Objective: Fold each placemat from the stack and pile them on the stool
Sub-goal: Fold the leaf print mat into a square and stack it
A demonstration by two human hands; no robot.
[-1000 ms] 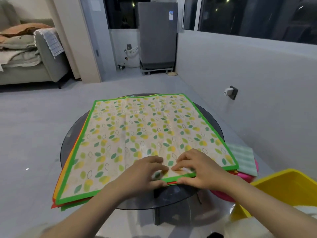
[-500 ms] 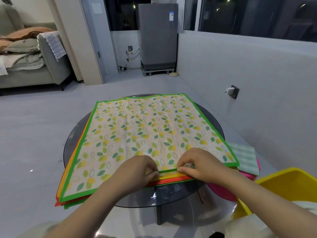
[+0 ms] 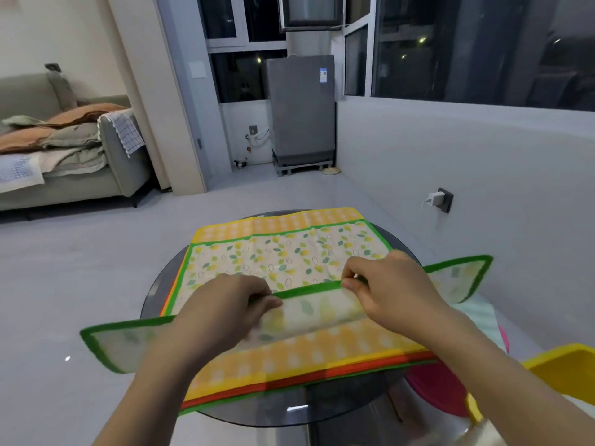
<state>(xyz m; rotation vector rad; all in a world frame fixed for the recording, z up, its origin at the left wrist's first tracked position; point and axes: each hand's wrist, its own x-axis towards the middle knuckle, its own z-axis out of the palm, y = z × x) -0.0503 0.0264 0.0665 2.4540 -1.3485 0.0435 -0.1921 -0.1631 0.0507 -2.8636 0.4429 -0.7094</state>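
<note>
A green-edged placemat [image 3: 283, 255] with a leaf print lies on top of the stack [image 3: 315, 358] on the round glass table [image 3: 151, 304]. Its near edge is lifted and carried away from me, so the mat is partly doubled over and its two near corners flap out left and right. My left hand [image 3: 225, 304] and my right hand [image 3: 383, 284] each pinch that lifted green edge near its middle. Below it a yellow mat with white spots shows, then orange and green ones. A pink stool [image 3: 444, 391] with a folded pale green mat [image 3: 476, 317] on it stands at the right.
A yellow bin [image 3: 566, 368] is at the lower right beside the stool. A white wall with a plugged socket [image 3: 441, 199] runs along the right. A sofa [image 3: 64, 175] piled with cloths stands far left, a grey appliance [image 3: 299, 114] at the back.
Both hands have picked up the top placemat's near edge and carried it up and away from me, uncovering the yellow mat. The camera has tilted upward.
</note>
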